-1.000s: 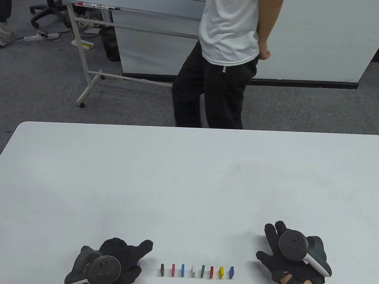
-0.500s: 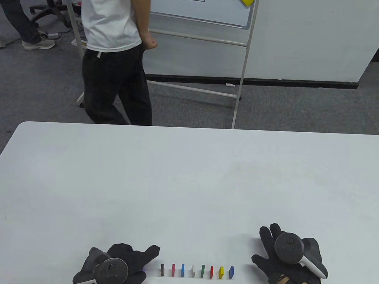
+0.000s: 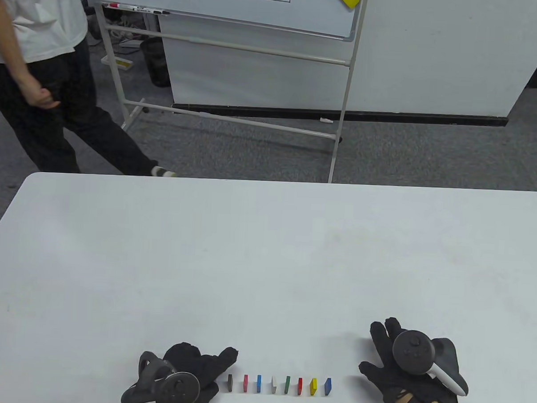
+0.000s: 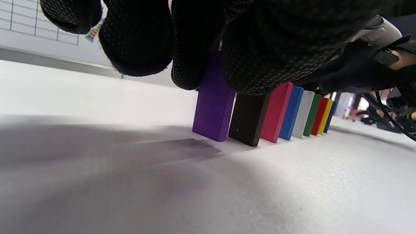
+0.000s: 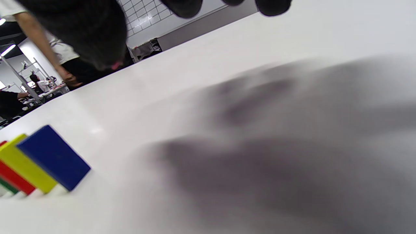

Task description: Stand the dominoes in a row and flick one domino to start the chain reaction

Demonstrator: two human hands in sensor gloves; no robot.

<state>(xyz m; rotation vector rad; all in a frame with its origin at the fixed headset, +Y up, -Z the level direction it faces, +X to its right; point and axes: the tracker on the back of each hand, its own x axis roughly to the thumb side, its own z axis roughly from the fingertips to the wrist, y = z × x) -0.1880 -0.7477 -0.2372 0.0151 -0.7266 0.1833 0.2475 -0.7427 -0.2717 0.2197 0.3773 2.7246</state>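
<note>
A row of several upright dominoes runs from the black domino (image 3: 230, 382) through pink, blue, white, green, red and yellow to the dark blue domino (image 3: 328, 386) near the table's front edge. My left hand (image 3: 218, 372) sits just left of the black one. In the left wrist view its fingertips (image 4: 195, 65) pinch the top of a purple domino (image 4: 213, 107), held upright right beside the black domino (image 4: 248, 118), its lower end at or just above the table. The table view hides the purple piece under the hand. My right hand (image 3: 384, 355) rests open and flat, right of the dark blue domino (image 5: 53, 156).
The white table (image 3: 266, 255) stretches wide beyond the row. Behind it a person (image 3: 38, 67) walks on the carpet at the far left, past a wheeled whiteboard stand (image 3: 344, 102).
My left hand has slid right with the purple domino, up to the black end of the row. The right hand has barely shifted. The person behind has walked to the left.
</note>
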